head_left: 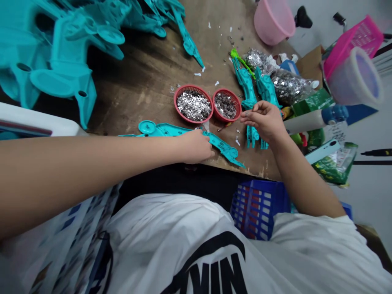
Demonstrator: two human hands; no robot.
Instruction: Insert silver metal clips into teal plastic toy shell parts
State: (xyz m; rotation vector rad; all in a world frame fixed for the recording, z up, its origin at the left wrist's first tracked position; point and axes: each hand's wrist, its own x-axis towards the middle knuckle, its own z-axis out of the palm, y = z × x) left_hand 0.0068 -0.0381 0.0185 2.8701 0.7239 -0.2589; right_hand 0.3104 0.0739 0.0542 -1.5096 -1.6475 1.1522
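My left hand [197,146] is closed over a long teal plastic part [226,150] lying along the table's near edge; the fingertips are mostly hidden. My right hand [265,119] hovers by the smaller red basket [239,112], thumb and forefinger pinched together. Whatever sits between those fingers is too small to make out. Small shiny metal pieces [225,105] fill this basket. Beside it, a larger red basket [177,107] holds many flat silver metal clips [194,106]. Two teal plastic parts [247,85] lie partly behind my right hand.
Large teal plastic parts [70,53] are piled at the left and back. Bags of silver pieces [290,87], a white bottle [306,122], a phone [323,152] and a pink bucket [272,22] stand at the right. A blue crate [260,204] is below the table edge.
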